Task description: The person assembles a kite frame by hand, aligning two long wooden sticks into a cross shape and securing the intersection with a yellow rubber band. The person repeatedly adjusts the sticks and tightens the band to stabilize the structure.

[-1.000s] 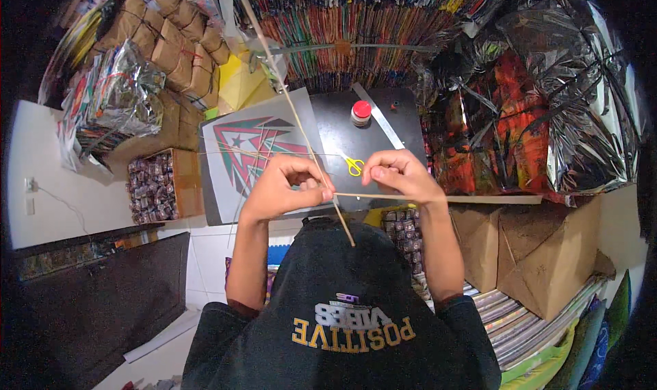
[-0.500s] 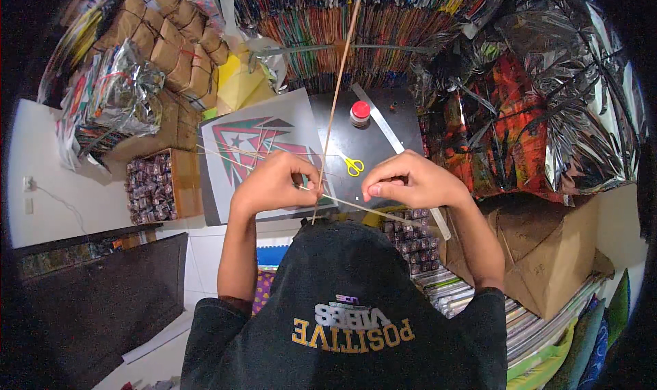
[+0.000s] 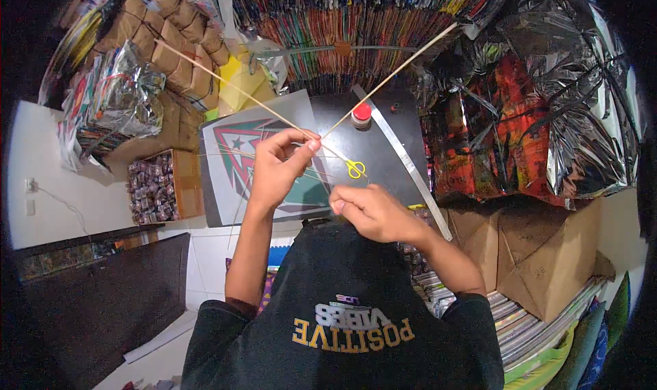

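Two long thin wooden sticks cross in a wide X above the table. My left hand (image 3: 280, 167) is closed, pinching them at the crossing between thumb and fingertips. One stick (image 3: 226, 82) runs up to the left, the other stick (image 3: 400, 71) up to the right. Lower and to the right, my right hand (image 3: 373, 212) is closed with its fingers curled; whatever it holds is too fine to make out. Yellow-handled scissors (image 3: 354, 169) lie just beyond it. Under my left hand is a sheet (image 3: 298, 109) with a red, green and black star design, with several thin sticks on it.
A red-capped jar (image 3: 361, 114) and a long metal ruler (image 3: 404, 154) lie on the dark table (image 3: 335, 106). A box of small wrapped items (image 3: 154, 188) stands left, cardboard boxes (image 3: 540, 253) right. Bundled stacks (image 3: 342, 61) and plastic-wrapped packs (image 3: 506, 123) border the far side.
The crossed sticks have swung round, from one near upright and one pointing lower right to a wide X. My left hand has risen slightly; my right hand has moved down and left.
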Demonstrator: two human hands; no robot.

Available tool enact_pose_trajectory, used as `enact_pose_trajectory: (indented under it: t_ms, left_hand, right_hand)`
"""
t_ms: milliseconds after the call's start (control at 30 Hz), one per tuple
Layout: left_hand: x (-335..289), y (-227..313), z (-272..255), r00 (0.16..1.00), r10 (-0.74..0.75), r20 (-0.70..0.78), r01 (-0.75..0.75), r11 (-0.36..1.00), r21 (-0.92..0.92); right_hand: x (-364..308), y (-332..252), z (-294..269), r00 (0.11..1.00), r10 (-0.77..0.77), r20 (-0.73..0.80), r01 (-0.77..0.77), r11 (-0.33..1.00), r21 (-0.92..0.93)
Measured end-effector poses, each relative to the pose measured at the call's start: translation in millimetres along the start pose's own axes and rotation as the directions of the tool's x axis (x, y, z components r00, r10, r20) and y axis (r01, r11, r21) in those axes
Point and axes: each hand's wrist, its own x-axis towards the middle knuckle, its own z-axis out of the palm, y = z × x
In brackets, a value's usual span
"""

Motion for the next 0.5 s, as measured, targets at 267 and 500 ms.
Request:
enact_pose_trajectory:
  t_ms: [267,500]
  left_hand:
    - [-5,6,5,0.998,-0.035,0.051,0.054,0.902,-0.429]
    - [-11,-11,19,1.000,-0.020,0.008,0.022,0.879,-0.477]
  right_hand:
    - [20,76,37,0.991,0.105,-0.079,0.038,0.346,0.937]
    - [29,54,16,0.959,0.049,-0.279,0.277,-0.367,0.888]
